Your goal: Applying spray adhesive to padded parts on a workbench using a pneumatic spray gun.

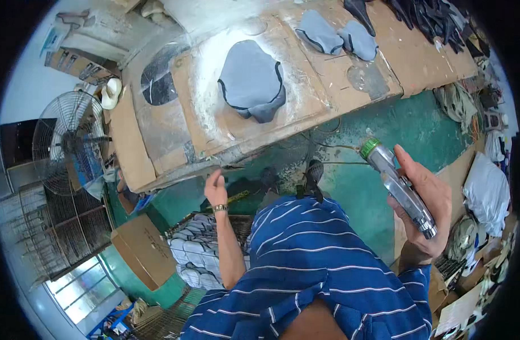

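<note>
In my right hand (424, 198) is a silver metal spray gun (400, 184) with a green ring at its nozzle end. My fingers wrap round its body, and it points up and left, away from the table's front edge. My left hand (216, 190), wearing a wristwatch, hovers by the near edge of the table with fingers loosely bent and nothing seen in them. A grey fabric piece with black edging (250, 73) lies on the cardboard-covered table (305, 107), ringed by white overspray. It is apart from both hands.
Two smaller grey pieces (319, 32) and black pieces (427, 22) lie toward the table's far right. A standing fan (70, 141) is at left. Below my left arm are a wire crate of grey-white pieces (195, 252) and a cardboard box (144, 249). A hose (342, 163) trails under the table.
</note>
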The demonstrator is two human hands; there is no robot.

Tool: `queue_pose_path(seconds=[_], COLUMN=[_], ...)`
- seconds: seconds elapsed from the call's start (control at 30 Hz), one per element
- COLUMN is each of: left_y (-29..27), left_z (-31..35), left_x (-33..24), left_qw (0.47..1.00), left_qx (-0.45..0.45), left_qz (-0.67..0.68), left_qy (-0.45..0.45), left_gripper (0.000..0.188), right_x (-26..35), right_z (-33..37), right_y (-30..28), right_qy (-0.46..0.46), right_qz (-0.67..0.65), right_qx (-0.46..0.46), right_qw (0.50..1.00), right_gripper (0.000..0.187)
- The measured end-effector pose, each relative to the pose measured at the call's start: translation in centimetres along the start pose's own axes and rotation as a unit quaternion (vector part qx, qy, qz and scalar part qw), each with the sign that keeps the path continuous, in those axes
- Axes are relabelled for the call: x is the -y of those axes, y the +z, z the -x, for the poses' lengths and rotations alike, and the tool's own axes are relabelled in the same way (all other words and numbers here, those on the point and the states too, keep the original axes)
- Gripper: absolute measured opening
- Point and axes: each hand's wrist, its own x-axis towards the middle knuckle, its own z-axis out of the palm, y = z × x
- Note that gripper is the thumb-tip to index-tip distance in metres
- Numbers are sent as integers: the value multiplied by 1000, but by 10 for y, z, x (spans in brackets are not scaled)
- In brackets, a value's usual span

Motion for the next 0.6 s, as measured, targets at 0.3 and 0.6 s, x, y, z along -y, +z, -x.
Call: queue_pose_path(seconds=[0.3,0.6], left_y=[-1,5], left_z=[68,52], left_x=[122,133], left_qw=[967,974], left_qx=[62,98], left_qz=[-132,-122], left_qy=[-210,-162], left_gripper=[25,27], right_x=[20,34], right_z=[5,19], right_y=[5,13], right_qy=[-25,36], right_qz=[26,42], right_qx=[56,25], right_qw=[998,998], right_gripper=[74,67])
